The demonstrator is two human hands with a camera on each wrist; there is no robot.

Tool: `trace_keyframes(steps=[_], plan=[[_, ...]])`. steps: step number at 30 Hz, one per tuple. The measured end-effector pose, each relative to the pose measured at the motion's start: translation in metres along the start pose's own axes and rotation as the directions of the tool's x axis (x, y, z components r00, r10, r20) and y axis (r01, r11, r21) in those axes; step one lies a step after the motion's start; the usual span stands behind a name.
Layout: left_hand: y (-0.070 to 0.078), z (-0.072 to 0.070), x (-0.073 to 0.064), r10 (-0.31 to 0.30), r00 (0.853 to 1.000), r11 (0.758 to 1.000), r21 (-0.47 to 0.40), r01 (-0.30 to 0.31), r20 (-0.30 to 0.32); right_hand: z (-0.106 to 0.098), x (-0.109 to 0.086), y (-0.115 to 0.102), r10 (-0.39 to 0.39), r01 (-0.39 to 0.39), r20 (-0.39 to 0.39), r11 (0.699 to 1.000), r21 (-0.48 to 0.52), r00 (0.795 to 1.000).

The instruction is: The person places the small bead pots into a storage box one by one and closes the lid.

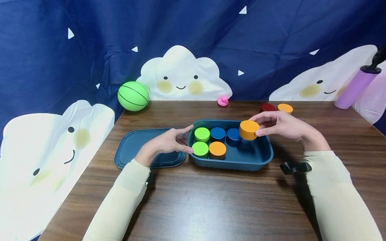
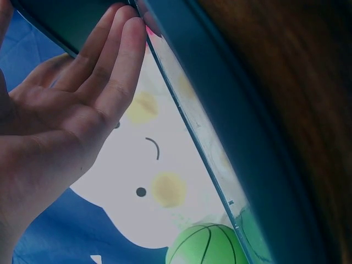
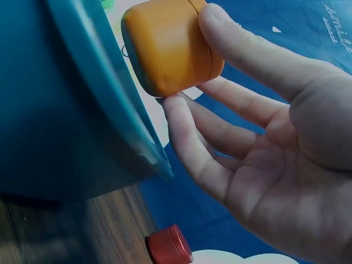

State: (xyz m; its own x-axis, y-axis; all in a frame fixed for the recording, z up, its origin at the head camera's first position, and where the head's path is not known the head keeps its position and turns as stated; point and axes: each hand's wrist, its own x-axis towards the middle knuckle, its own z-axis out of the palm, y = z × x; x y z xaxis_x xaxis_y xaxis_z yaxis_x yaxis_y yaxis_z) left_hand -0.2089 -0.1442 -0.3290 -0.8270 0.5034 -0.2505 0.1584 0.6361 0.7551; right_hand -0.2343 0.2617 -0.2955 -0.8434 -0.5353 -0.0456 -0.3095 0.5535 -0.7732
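My right hand (image 1: 280, 125) pinches an orange round tin (image 1: 249, 130) between thumb and fingertips, above the right part of a blue rectangular box (image 1: 241, 165). A lid seam shows on that tin in the right wrist view. My left hand (image 1: 167, 143) is at the box's left end, fingers fairly straight, with the thumb at the near corner and the index finger at the far one. Inside the box stand two green tins, one at the back (image 1: 202, 134) and one in front (image 1: 200, 149), two blue tins (image 1: 217, 134), and another orange tin (image 1: 217, 150).
Left of the box lies a flat blue lid (image 1: 132, 147), partly under my left forearm. A dark red tin (image 1: 267, 107) and an orange tin (image 1: 285, 108) stand behind my right hand. At the back are a green ball (image 1: 133, 96), a pink duck (image 1: 222, 101) and a purple pump (image 1: 356, 88).
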Motion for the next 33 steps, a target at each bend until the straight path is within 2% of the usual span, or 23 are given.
trace_keyframes(steps=[16,23,29,33], plan=[[0.000,0.001,0.001,-0.016,1.000,1.000,0.002,0.016,-0.005,0.015,0.010,0.004,-0.096,0.084,0.117,0.991,0.106,0.989],[0.001,0.001,0.000,-0.014,1.000,1.000,-0.004,0.014,-0.001,0.018,0.011,0.003,-0.115,0.097,0.131,0.986,0.134,0.985],[0.001,0.000,0.000,-0.007,1.000,1.000,-0.010,0.007,0.003,0.021,0.013,0.005,-0.158,0.143,0.149,0.984,0.106,0.976],[0.001,0.000,-0.001,-0.005,1.000,1.000,-0.015,0.005,0.003,0.024,0.015,0.004,-0.150,0.138,0.157,0.987,0.082,0.976]])
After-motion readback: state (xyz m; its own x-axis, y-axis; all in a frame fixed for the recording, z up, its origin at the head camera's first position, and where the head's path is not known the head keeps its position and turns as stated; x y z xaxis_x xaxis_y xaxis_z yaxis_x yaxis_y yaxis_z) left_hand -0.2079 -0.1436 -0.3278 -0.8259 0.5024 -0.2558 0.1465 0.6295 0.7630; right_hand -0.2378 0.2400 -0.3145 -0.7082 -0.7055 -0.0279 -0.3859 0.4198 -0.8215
